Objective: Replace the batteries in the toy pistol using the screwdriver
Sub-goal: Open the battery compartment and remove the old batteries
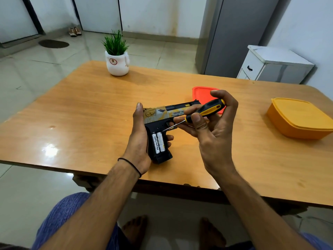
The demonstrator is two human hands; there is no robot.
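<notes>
The left hand [139,139] grips the toy pistol [162,121] above the bench [81,114], its batteries [158,142] exposed (two, side by side). The right hand [210,123] pinches the screwdriver [201,113], whose tip touches the batteries' far end.

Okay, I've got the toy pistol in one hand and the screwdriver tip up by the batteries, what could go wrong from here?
1. The screwdriver tip sits at the top of the two batteries in the open grip; prying there, it may slip toward the left hand fingers wrapped around the grip.
2. A freed battery could pop out and roll across the table toward its near edge.
3. The toy pistol is only held by the left hand, so it might twist under pressure.
</notes>
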